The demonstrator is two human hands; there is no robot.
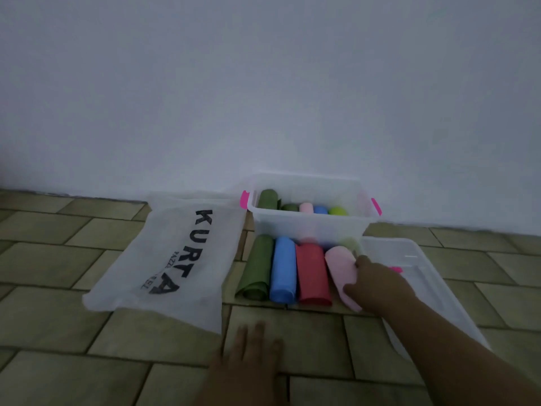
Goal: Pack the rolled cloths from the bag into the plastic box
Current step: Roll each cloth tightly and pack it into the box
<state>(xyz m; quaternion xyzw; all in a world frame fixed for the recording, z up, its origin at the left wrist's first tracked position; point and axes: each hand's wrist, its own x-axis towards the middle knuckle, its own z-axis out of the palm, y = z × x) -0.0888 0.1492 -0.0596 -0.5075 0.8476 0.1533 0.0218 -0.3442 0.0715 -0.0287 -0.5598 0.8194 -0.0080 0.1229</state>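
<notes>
Right hand (pixel 377 284) gripping pink rolled cloth (pixel 339 265) near plastic box (pixel 307 227), left hand (pixel 251 356) spread flat on floor (pixel 58 317)

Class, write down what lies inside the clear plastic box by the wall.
Inside the plastic box, five rolled cloths show: tall green roll, second green roll, pink roll, blue roll, lime roll. Its wall hides their lower parts and anything beneath.

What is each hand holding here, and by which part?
The right hand grips the pink rolled cloth around its near half. The left hand rests flat on the floor tiles, holding nothing.
</notes>
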